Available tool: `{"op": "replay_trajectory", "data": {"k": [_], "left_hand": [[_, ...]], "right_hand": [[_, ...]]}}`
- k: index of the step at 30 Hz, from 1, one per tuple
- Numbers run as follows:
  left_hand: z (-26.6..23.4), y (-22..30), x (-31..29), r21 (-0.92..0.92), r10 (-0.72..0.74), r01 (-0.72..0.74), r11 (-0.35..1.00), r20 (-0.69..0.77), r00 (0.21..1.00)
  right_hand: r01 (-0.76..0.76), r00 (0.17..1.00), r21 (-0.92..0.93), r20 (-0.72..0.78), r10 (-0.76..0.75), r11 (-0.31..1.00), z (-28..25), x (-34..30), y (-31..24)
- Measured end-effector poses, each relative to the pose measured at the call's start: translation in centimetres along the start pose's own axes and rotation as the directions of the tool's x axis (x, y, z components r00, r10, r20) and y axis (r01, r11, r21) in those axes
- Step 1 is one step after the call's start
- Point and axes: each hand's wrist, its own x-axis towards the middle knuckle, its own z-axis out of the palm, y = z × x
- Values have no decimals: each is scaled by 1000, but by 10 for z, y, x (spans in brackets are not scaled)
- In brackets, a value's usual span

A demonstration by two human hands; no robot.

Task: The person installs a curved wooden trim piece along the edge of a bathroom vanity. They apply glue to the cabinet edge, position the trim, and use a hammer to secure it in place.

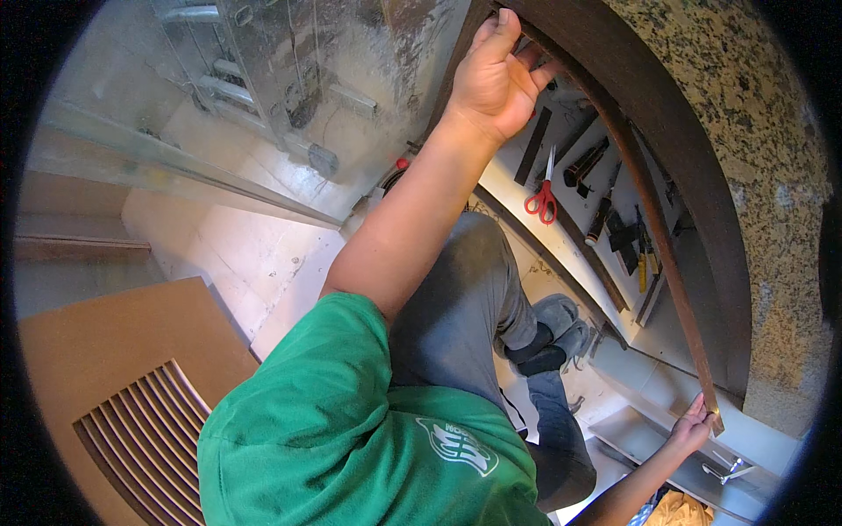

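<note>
A long, thin brown wooden strip (660,230) spans the front of a cabinet opening under a granite counter. At its upper end my left hand (498,81) reaches up, thumb raised and fingers curled around the strip by the dark cabinet frame (715,175). Down at the lower right, my right hand (692,427) pinches the strip's other end between thumb and fingers. Behind the strip, red-handled scissors (542,202) lie on the white cabinet floor, with a black-handled tool (600,219) and several other dark tools and wood pieces.
The speckled granite counter (763,114) curves along the right. A glass panel (219,188) and an aluminium ladder (230,79) stand at upper left. A slatted brown door panel (105,342) is at lower left. My bent legs and grey shoes (557,324) are below the cabinet.
</note>
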Motion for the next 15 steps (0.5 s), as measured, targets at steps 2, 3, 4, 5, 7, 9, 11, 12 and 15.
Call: {"op": "replay_trajectory", "data": {"k": [2,3,4,5,7,9,11,12,15], "left_hand": [[1,-1,1,-12,17,-17,1000,11,1000],[1,-2,1,-18,26,-25,1000,17,1000],[2,-3,1,-25,32,-31,999,17,999],[3,-3,0,-34,39,-38,999,21,999],[4,-5,1,-49,48,-48,998,7,999],[4,-6,1,-62,56,-57,996,-21,998],[5,-6,1,-63,57,-58,996,-23,998],[5,-6,1,-64,58,-60,996,-23,998],[6,-6,2,-75,62,-61,995,18,998]], "right_hand": [[3,1000,-8,13,-3,1000,1,-2,-1],[2,1000,4,10,-2,1000,1,-3,-1],[4,1000,-7,8,-4,1000,1,-3,-1],[4,1000,-3,1,-4,1000,1,-3,-1],[4,1000,-3,5,-4,1000,0,-3,-1],[5,1000,1,24,-5,1000,0,-3,0],[-3,1000,-6,27,3,1000,0,-3,1],[-7,1000,-3,21,7,1000,0,-4,2],[6,1000,-17,1,-6,1000,1,-6,3]]}}
